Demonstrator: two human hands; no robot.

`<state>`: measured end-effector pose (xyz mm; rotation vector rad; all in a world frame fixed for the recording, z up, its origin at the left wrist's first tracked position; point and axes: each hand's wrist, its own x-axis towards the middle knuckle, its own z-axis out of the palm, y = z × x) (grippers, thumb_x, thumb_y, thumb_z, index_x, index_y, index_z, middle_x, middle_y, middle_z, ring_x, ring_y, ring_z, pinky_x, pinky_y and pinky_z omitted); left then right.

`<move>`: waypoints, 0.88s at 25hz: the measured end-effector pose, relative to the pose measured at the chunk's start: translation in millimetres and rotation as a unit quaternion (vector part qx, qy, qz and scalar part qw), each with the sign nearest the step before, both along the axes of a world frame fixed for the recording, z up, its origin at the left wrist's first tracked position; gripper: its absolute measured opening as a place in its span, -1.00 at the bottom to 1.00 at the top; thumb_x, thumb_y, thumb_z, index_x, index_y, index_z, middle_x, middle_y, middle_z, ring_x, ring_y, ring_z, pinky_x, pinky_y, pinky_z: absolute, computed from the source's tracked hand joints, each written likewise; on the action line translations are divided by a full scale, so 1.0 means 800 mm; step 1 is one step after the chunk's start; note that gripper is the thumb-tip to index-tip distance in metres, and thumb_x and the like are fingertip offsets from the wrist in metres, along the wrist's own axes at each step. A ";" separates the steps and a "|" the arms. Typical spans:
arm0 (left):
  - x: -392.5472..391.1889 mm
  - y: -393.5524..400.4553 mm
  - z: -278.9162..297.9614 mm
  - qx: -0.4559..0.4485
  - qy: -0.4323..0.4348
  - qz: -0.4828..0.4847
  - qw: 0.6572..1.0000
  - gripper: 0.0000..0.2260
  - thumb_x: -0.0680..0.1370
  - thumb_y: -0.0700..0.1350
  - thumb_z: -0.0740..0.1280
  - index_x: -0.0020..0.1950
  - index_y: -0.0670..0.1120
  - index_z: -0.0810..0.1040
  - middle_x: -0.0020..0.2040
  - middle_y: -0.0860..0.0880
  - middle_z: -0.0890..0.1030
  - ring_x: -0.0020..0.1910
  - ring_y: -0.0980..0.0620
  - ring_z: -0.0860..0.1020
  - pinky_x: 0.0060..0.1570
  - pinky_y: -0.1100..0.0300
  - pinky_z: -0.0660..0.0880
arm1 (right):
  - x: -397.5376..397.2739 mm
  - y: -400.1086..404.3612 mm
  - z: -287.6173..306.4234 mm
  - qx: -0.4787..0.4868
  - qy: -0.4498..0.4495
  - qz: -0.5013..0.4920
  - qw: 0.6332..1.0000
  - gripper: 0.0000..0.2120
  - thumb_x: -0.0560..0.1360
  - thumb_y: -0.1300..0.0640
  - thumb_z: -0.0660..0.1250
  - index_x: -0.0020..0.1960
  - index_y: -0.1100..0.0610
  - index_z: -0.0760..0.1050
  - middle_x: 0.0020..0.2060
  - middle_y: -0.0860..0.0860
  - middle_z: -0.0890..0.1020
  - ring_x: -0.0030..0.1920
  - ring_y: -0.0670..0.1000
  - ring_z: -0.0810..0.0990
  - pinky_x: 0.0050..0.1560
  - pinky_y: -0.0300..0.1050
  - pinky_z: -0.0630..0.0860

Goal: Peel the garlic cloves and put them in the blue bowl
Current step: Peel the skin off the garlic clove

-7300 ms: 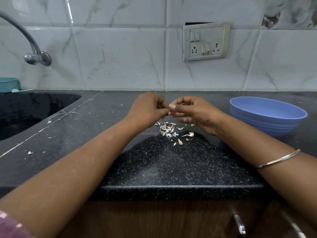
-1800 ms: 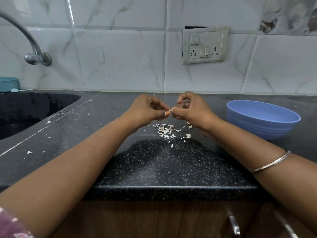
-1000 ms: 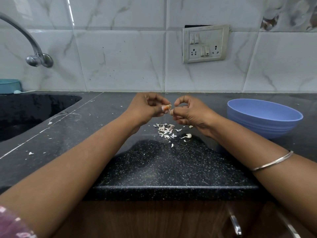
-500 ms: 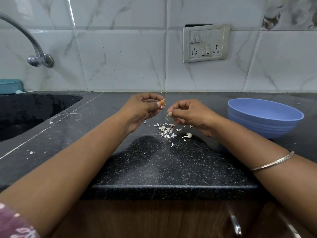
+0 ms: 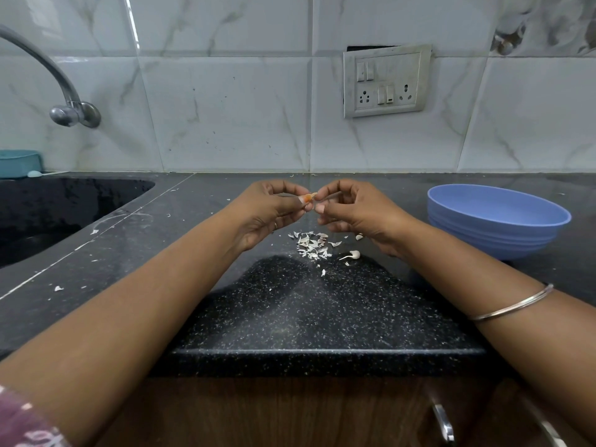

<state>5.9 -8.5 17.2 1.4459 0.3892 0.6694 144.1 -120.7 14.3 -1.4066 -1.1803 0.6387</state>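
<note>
Counter [image 5: 193, 227] open toward blue bowl [image 5: 496, 221] — only peel scraps [image 5: 311, 245] between.

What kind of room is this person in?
Most likely a home kitchen. There's a dark stone counter with a sink and a tap on the left, a tiled wall behind, and garlic skins beside a blue bowl.

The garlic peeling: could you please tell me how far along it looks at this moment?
Done: a pile of peeled skins lies on the countertop, so peeling is well under way. In hand: the left hand holds a garlic clove while the right hand picks at its skin. Left: dropping it into the blue bowl, whose contents I cannot see.
</note>
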 end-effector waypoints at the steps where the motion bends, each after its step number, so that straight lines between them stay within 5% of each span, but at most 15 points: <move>1: 0.000 0.000 0.000 -0.001 0.002 -0.004 1.000 -0.93 0.48 -0.34 0.36 -0.11 -0.20 0.56 -0.28 -0.07 0.65 -0.26 0.12 0.63 -0.21 0.36 0.57 | 0.000 -0.001 0.001 0.009 -0.008 0.000 1.000 -0.88 0.48 0.27 0.39 0.01 0.18 0.52 -0.15 0.10 0.62 -0.22 -0.05 0.64 -0.27 -0.27 0.57; 22: -0.004 -0.010 0.005 0.086 0.054 0.020 0.995 -0.88 0.51 -0.19 0.38 -0.05 -0.24 0.61 -0.23 -0.13 0.69 -0.24 0.04 0.67 -0.21 0.24 0.60 | 0.004 0.002 0.000 0.055 -0.024 -0.021 0.998 -0.84 0.45 0.28 0.42 0.00 0.30 0.57 -0.22 0.14 0.66 -0.17 0.02 0.63 -0.11 -0.18 0.61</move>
